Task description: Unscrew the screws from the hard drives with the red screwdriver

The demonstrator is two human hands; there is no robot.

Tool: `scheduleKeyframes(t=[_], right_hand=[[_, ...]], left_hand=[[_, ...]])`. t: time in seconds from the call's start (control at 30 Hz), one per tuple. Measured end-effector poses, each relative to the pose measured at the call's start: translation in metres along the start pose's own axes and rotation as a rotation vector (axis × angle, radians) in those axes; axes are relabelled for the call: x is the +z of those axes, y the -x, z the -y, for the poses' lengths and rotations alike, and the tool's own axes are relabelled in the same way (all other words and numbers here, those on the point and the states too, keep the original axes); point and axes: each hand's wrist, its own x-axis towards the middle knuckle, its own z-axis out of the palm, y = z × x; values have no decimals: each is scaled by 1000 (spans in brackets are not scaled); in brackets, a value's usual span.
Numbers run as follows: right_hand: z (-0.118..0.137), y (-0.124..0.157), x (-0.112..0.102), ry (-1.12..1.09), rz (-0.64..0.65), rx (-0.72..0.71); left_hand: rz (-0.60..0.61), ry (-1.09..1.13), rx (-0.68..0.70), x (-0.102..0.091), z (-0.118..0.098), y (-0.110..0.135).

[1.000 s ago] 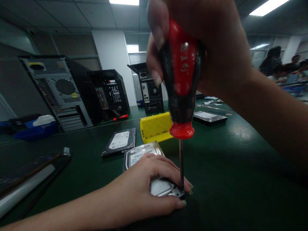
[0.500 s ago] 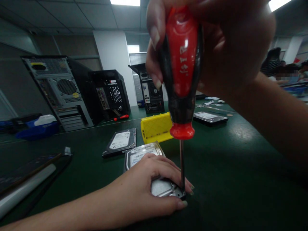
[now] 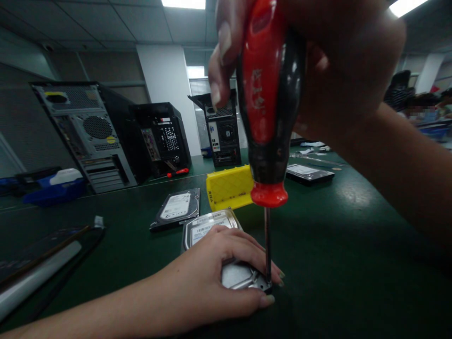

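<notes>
Your right hand point(image 3: 328, 70) fills the top of the view, its grip closed firmly around the red-and-black handle of a screwdriver point(image 3: 268, 117). Two fingers are lifted a little off the handle's left side. The tool stands almost upright, and its thin steel shaft drops straight down to the near right corner of a hard drive point(image 3: 212, 225), where the tip meets the metal.

Your left hand point(image 3: 208, 278) lies flat over the near half of that hard drive. Its grip is clamped on the casing, with the thumb along the near edge and the fingertips point(image 3: 278, 275) curled down just beside the shaft. The drive rests label-up on the dark green worktop point(image 3: 346, 245), at the lower middle of the view.

From that drive:
- A second hard drive point(image 3: 176, 208) lies at 11 o'clock, just beside it.
- A yellow plastic case point(image 3: 228, 188) sits at 12 o'clock, near its far edge.
- A third hard drive point(image 3: 309, 173) lies at 2 o'clock, well apart.
- A small red-handled screwdriver point(image 3: 178, 172) lies farther off at 11 o'clock.
- A blue tray point(image 3: 52, 190) sits out at 10 o'clock.

Behind the small screwdriver stand three open computer towers: a grey one point(image 3: 84, 132), a black one point(image 3: 164, 136) and another black one point(image 3: 222, 132) beyond the yellow case. Other people point(image 3: 416, 106) sit blurred at the far right.
</notes>
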Motion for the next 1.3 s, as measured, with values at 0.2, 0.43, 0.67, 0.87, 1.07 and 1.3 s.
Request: scheduleKeyframes(t=[0.2,0.43,0.67,0.87,1.07,1.3], right_hand=[[-6,0,-1,-120,-52,-80],[-7,2,-3,-153,-23,37],[-8,2,-4,-93,-3,-7],[-9,2,-1,-147,-19,40],[-10,3,-1,-154,-63,40],[-9,3,-4,-70,-22,24]], left_hand=[[9,-6,5,0,1,-1],[12,8,7,0,2,-1],[12,6,10,-1,0,1],[8,-2,34,1,1,1],[6,0,27,2,-1,0],[7,27,9,2,0,1]])
